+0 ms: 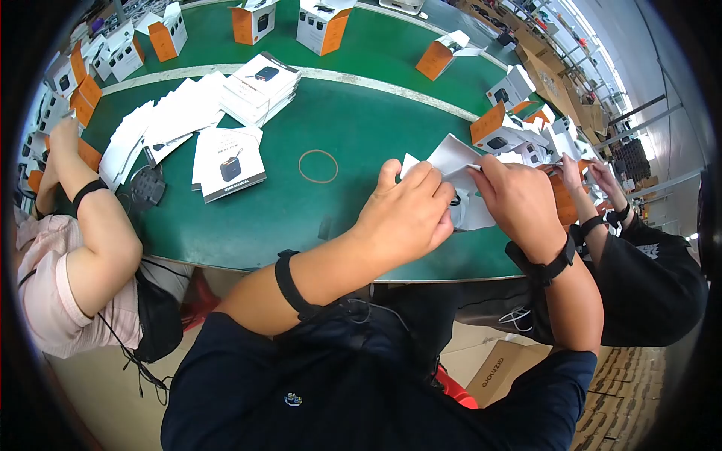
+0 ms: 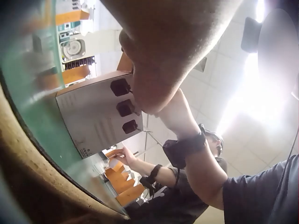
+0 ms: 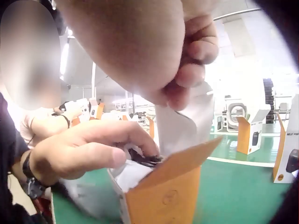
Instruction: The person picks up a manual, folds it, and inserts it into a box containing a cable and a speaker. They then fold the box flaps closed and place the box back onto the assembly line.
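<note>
An upright white-and-orange box (image 3: 163, 200) stands at the table's front with its top flaps raised. My right hand (image 1: 523, 199) is at its far right side, thumb and index finger pinching a raised white flap (image 1: 455, 154). In the right wrist view the other right-hand fingers are curled above. My left hand (image 3: 88, 149) reaches over the opening, its bent fingers at a shiny black item (image 3: 145, 159) inside, beside white lining; whether they grip it I cannot tell. Three dark devices are printed on the box's white side (image 2: 98, 116) in the left wrist view.
User manuals (image 1: 229, 161) lie fanned and stacked on the green table (image 1: 301, 210), left of my hands. A rubber band (image 1: 318, 166) lies nearer. More orange-and-white boxes (image 1: 327, 30) stand at the back and both sides. People work on my left and right. A carton (image 1: 500, 372) is on the floor.
</note>
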Available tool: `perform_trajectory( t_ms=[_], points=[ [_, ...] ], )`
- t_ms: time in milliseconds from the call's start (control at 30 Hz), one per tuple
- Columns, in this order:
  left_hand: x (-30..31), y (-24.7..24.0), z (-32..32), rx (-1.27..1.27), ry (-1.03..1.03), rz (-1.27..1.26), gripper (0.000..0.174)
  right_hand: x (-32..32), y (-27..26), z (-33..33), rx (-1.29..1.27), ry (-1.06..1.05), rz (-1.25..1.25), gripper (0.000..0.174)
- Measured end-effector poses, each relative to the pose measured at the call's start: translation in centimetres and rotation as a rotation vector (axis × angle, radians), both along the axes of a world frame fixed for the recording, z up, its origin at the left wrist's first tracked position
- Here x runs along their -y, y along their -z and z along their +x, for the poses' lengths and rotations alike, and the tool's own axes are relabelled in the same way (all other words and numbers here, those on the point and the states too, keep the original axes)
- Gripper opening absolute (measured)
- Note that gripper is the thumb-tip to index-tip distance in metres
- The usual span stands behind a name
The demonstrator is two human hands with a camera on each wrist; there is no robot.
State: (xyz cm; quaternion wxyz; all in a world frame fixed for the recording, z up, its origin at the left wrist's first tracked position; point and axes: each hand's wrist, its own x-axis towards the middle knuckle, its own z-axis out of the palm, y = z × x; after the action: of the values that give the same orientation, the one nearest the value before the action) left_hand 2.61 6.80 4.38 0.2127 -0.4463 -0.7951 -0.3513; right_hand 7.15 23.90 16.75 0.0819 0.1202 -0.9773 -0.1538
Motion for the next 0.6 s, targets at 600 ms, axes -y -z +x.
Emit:
perform_trajectory(
  t_ms=[600],
  points=[
    [0.0,-0.3,0.3,0.058,0.034,-0.014,0.036,-0.9,1.4,3.0,-0.021,-0.06,-0.313,0.021]
  ],
)
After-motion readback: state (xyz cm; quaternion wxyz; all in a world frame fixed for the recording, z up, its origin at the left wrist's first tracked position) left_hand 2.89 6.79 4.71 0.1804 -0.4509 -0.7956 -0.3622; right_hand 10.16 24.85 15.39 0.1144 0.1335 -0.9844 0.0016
